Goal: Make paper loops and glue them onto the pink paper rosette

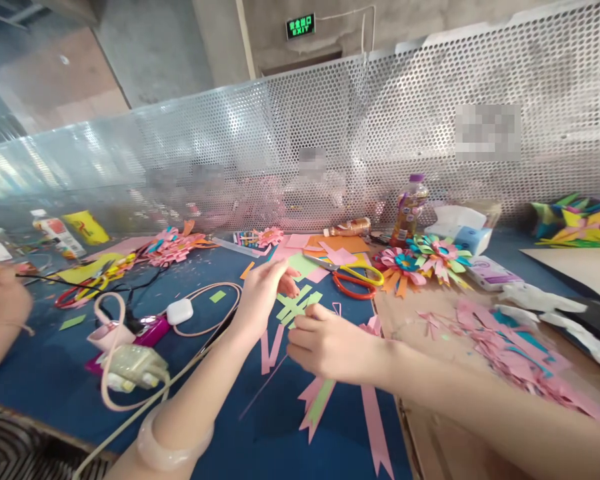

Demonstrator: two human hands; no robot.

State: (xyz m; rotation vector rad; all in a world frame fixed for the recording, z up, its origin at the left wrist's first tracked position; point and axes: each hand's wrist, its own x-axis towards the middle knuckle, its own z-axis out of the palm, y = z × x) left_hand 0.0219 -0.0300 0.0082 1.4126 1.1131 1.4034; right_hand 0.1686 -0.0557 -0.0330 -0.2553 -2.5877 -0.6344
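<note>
My left hand, with a pale bangle on its wrist, is held over the table with loosely bent fingers that stand apart; nothing shows in them. Crossed light green paper strips lie just beyond both hands. My right hand is closed, its fingers curled inward, and what they grip is hidden. A thin pinkish strand runs down and left from near its fingertips. Below it are a green and pink paper strip with notched ends and a long pink strip. A folded pink strip lies between my forearms.
Scissors with yellow and red handles lie beyond my hands, near paper flowers and a drink bottle. Cables and a charger lie left. Pink scraps cover cardboard at right. Another person's hand is far left.
</note>
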